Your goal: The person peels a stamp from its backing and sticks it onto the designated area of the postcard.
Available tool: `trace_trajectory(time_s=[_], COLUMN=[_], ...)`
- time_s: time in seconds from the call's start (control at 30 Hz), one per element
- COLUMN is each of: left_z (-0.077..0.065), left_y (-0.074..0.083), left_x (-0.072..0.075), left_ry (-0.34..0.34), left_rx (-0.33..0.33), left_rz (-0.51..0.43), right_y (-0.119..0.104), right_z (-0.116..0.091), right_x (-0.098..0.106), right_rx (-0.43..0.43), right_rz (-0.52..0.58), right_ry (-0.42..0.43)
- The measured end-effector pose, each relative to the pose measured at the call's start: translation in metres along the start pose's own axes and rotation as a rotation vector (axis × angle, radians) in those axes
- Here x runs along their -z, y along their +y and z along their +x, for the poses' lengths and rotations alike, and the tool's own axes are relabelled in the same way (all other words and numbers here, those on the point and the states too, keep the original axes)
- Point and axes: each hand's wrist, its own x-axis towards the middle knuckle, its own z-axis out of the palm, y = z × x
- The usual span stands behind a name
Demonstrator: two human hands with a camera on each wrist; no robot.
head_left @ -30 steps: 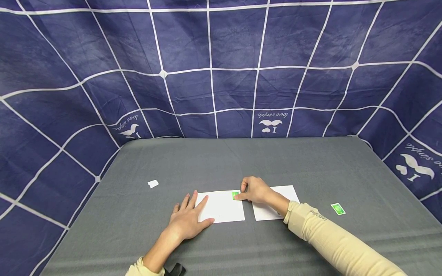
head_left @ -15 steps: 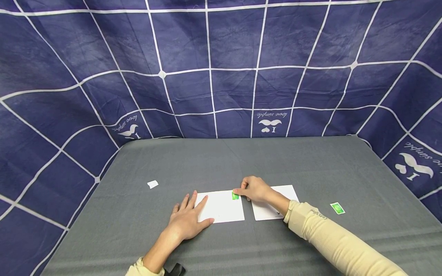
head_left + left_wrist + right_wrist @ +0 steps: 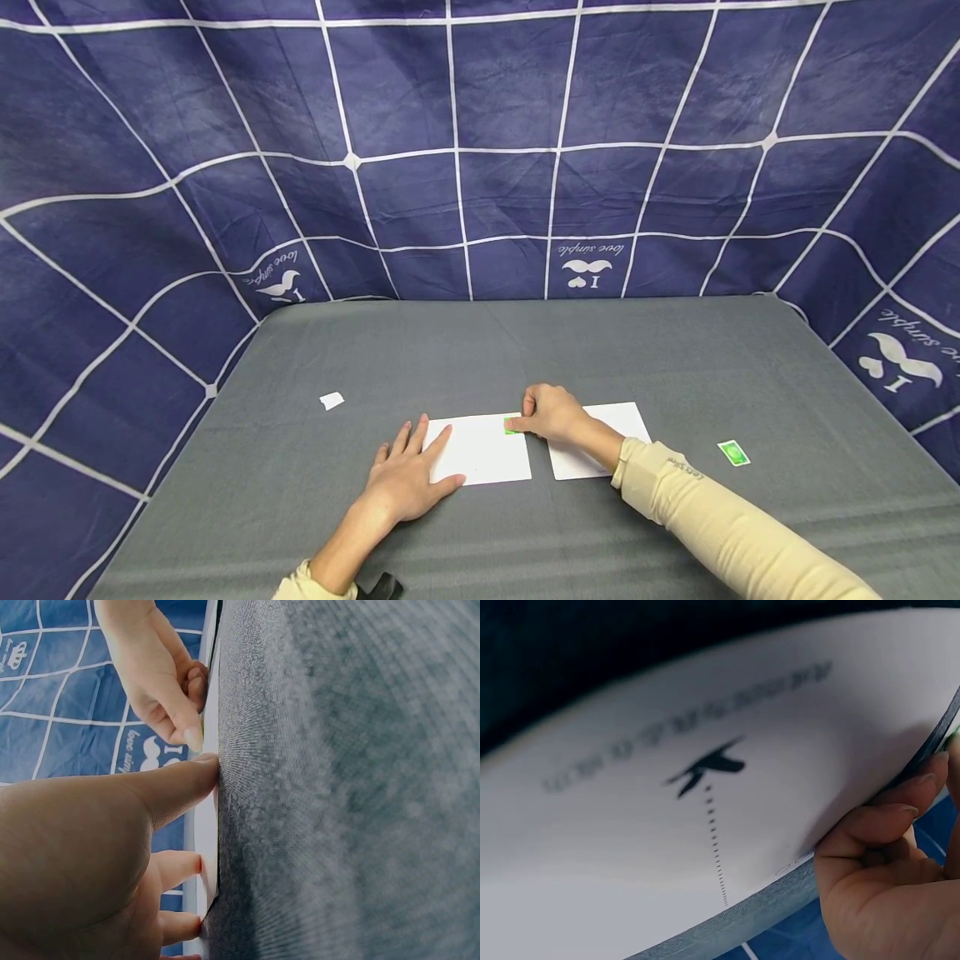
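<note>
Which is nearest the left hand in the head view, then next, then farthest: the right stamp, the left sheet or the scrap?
From the left hand:
1. Left sheet: touching, under its fingers.
2. Scrap: apart, up and to its left.
3. Right stamp: far right, past the right hand.

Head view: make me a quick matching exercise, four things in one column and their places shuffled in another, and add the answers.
Things
1. left hand
2. right hand
3. loose green sticker
4. white scrap

Places
A. on the grey cloth, right of the right-side card
B. thumb over the other green sticker
C. on the grey cloth, left of both hands
D. spread at the left-side card's left end

Pairs: 1-D, 2-B, 3-A, 4-C
</note>
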Motion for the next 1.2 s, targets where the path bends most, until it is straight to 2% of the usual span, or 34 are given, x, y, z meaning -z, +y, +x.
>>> trace_trajectory(time_s=[0.23, 0.57, 0.93, 1.1, 1.2], left_z=[-0.001, -0.001, -0.001, -0.001, -0.001], left_y=[-0.001, -0.001, -0.001, 0.000, 0.000], left_x=[0.001, 0.002, 0.000, 0.000, 0.000], left_ry=[-0.005, -0.010, -0.003, 0.005, 0.000], left_rx=[0.001, 0.005, -0.003, -0.005, 0.000], left_rz=[-0.002, 0.001, -0.003, -0.019, -0.021], right_y=[0.001, 0.006, 0.007, 0.009, 0.012], right_z=[0.001, 0.001, 0.001, 0.000, 0.000], right_x=[0.001, 0.007, 0.008, 0.011, 0.013], right_rx=[0.012, 0.067, 0.065, 0.086, 0.110], right_rz=[-0.022, 0.096, 0.090, 0.095, 0.133], right_ry=[-0.030, -0.070, -0.108, -0.132, -0.160])
